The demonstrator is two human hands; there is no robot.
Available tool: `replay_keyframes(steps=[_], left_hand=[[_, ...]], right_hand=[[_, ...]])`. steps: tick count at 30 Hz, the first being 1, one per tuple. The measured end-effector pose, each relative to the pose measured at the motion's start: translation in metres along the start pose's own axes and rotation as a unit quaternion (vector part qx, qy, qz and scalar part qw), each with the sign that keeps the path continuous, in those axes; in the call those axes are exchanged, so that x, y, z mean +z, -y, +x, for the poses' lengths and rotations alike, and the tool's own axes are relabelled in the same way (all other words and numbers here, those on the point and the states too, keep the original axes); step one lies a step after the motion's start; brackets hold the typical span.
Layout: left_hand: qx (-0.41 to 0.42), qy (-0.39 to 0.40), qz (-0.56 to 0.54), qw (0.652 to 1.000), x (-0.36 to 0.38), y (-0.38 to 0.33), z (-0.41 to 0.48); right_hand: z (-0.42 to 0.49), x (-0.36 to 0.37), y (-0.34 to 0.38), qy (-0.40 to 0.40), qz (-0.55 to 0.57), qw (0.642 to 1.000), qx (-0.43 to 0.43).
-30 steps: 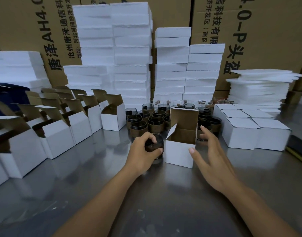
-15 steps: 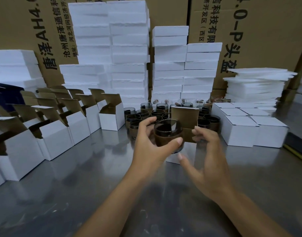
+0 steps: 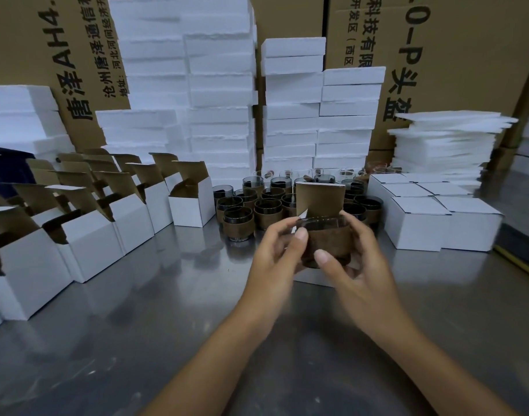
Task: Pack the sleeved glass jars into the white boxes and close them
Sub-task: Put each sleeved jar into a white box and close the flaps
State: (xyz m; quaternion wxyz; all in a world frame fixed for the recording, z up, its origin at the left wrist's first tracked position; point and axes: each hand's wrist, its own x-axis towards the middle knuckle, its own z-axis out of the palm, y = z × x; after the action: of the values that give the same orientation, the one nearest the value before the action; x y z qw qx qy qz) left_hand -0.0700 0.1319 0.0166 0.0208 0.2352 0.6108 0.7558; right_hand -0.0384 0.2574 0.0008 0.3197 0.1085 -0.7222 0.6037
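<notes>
A dark glass jar with a brown sleeve (image 3: 327, 240) is held in the air between both hands, just above an open white box (image 3: 314, 279) whose brown lid flap (image 3: 318, 199) stands up behind it. My left hand (image 3: 275, 250) grips the jar's left side, thumb on its front. My right hand (image 3: 356, 259) grips its right side and bottom. The box body is mostly hidden behind the hands. Several more sleeved jars (image 3: 266, 208) stand clustered behind.
Rows of open white boxes (image 3: 137, 217) line the left side of the steel table (image 3: 137, 340). Closed white boxes (image 3: 416, 226) sit at the right. Stacks of white foam (image 3: 221, 85) and big cardboard cartons (image 3: 467, 55) fill the back.
My left hand lifted the jar off the table and carried it right, over the open box. My right hand came in and took hold of its other side.
</notes>
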Motion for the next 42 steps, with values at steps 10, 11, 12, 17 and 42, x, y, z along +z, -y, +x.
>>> replay_keyframes(steps=[10, 11, 12, 17, 42], left_hand=[[-0.029, 0.047, -0.014, 0.998, -0.006, 0.001, 0.001], [-0.027, 0.045, -0.013, 0.999, -0.006, 0.001, 0.001], [-0.026, 0.044, -0.012, 0.999, -0.006, 0.002, 0.001], [-0.035, 0.056, -0.009, 0.998, -0.009, 0.000, 0.002], [-0.035, 0.061, -0.062, 0.996, -0.008, -0.001, 0.005]], right_hand=[[-0.002, 0.001, 0.006, -0.035, 0.059, 0.997, -0.019], [-0.002, 0.001, 0.006, -0.039, 0.062, 0.997, -0.019], [-0.002, 0.000, 0.006, -0.046, 0.065, 0.997, -0.016], [0.001, 0.001, 0.006, -0.088, 0.085, 0.992, 0.014], [0.009, -0.007, 0.006, -0.054, 0.121, 0.988, 0.078]])
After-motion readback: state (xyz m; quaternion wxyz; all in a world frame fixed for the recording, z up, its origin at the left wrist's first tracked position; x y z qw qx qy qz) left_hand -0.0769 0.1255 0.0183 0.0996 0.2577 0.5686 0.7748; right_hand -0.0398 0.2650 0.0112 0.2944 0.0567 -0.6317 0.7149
